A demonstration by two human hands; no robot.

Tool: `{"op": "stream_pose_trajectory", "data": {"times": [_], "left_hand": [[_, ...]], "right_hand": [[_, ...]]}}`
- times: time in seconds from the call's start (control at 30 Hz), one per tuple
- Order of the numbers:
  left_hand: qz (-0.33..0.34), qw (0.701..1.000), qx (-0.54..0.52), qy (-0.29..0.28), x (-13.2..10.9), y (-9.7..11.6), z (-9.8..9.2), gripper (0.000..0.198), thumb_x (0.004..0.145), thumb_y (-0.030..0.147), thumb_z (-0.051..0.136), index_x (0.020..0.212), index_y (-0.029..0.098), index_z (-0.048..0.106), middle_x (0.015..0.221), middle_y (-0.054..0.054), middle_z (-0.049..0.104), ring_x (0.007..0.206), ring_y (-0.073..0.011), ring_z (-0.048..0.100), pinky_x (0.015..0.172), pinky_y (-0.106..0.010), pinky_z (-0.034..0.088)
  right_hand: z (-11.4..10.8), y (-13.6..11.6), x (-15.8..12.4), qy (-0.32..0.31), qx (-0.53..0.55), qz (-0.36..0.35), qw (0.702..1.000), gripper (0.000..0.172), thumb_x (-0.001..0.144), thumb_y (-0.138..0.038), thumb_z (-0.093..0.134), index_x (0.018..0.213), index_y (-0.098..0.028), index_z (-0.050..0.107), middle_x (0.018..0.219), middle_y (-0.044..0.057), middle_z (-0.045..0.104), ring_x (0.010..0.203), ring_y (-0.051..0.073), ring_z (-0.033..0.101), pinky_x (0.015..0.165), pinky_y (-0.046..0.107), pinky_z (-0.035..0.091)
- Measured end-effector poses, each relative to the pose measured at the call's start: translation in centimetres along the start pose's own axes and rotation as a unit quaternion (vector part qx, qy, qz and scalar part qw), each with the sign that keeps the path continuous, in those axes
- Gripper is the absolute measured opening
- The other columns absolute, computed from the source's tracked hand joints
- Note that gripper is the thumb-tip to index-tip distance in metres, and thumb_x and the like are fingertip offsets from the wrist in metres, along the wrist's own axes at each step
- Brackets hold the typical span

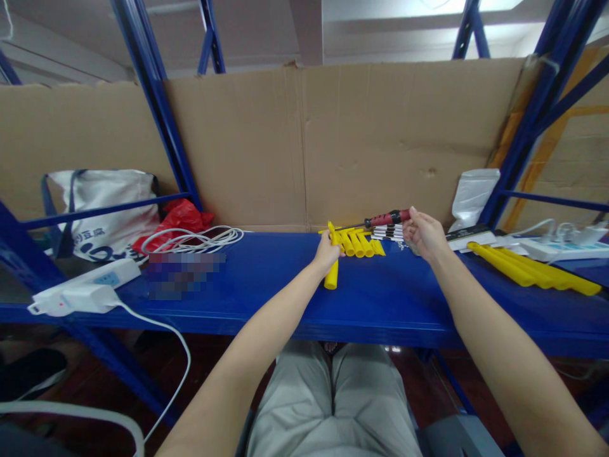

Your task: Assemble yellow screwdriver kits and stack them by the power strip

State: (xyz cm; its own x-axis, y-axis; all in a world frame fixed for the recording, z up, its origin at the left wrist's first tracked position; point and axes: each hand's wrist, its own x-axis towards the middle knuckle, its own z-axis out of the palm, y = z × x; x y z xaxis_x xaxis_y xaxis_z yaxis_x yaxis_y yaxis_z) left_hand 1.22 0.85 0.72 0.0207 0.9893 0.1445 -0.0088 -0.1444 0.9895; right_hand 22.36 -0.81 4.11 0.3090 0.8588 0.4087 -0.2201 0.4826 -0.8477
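My left hand [326,252] is closed round a short yellow tube [332,271] held upright over the blue shelf [266,298]. My right hand [423,233] grips the red-and-black handle of a screwdriver [386,219], held level with its shaft pointing left toward the top of the tube. Just behind the hands, several more short yellow tubes [360,243] lie side by side on the shelf, next to a small stack of black-and-white parts [387,232].
Long yellow tubes [533,268] lie at the right, with a white power strip [561,249] and a white pouch [473,197] behind. At the left are coiled white cable [195,240], a red bag [178,219], a white tote [102,212] and another power strip [83,287]. Cardboard [304,146] backs the shelf.
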Motion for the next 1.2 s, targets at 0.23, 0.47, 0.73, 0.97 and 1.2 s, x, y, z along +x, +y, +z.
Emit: {"op": "stream_pose_trajectory", "data": {"times": [0.23, 0.47, 0.73, 0.97, 1.2], "left_hand": [[-0.001, 1.000, -0.002, -0.014, -0.3, 0.3, 0.1, 0.057, 0.072, -0.006, 0.044, 0.124, 0.016, 0.043, 0.109, -0.010, 0.066, 0.079, -0.0147, 0.068, 0.060, -0.021, 0.051], [-0.003, 1.000, 0.004, -0.012, -0.4, 0.4, 0.0, 0.057, 0.073, -0.006, 0.043, 0.126, 0.016, 0.042, 0.108, -0.010, 0.066, 0.079, -0.0141, 0.068, 0.060, -0.020, 0.051], [-0.005, 1.000, 0.001, -0.011, -0.4, 0.4, 0.0, 0.058, 0.073, -0.006, 0.043, 0.126, 0.017, 0.042, 0.111, -0.010, 0.066, 0.082, -0.0148, 0.068, 0.059, -0.019, 0.051], [-0.004, 1.000, 0.003, -0.012, -0.5, 0.5, 0.1, 0.059, 0.074, -0.006, 0.043, 0.128, 0.017, 0.041, 0.112, -0.011, 0.066, 0.081, -0.0144, 0.068, 0.059, -0.020, 0.051], [-0.012, 1.000, -0.003, -0.019, -0.6, 0.6, 0.1, 0.059, 0.074, -0.007, 0.041, 0.129, 0.015, 0.040, 0.118, -0.012, 0.063, 0.084, -0.0134, 0.068, 0.058, -0.017, 0.050]], "right_hand": [[0.1, 0.0, -0.1, 0.013, 0.011, -0.018, 1.000, 0.033, 0.067, -0.037, 0.075, 0.064, -0.020, 0.047, 0.040, -0.008, 0.043, 0.031, 0.006, 0.039, 0.028, 0.017, 0.031], [0.2, -0.7, -0.7, 0.002, 0.011, 0.030, 0.999, 0.025, 0.078, -0.041, 0.068, 0.078, -0.017, 0.059, 0.040, -0.006, 0.047, 0.031, 0.007, 0.042, 0.030, 0.016, 0.034], [0.2, -1.1, -0.7, -0.031, 0.011, 0.032, 0.999, 0.028, 0.077, -0.034, 0.072, 0.068, -0.018, 0.050, 0.053, -0.003, 0.058, 0.039, 0.006, 0.052, 0.041, 0.015, 0.044], [0.2, -0.4, -0.2, 0.029, 0.014, 0.023, 0.999, 0.030, 0.073, -0.032, 0.072, 0.064, -0.020, 0.045, 0.043, -0.008, 0.045, 0.032, 0.006, 0.041, 0.030, 0.017, 0.034], [0.1, -0.7, -0.6, 0.004, -0.009, 0.031, 0.999, 0.028, 0.075, -0.043, 0.070, 0.075, -0.018, 0.057, 0.040, -0.007, 0.045, 0.030, 0.008, 0.042, 0.029, 0.017, 0.033]]}}
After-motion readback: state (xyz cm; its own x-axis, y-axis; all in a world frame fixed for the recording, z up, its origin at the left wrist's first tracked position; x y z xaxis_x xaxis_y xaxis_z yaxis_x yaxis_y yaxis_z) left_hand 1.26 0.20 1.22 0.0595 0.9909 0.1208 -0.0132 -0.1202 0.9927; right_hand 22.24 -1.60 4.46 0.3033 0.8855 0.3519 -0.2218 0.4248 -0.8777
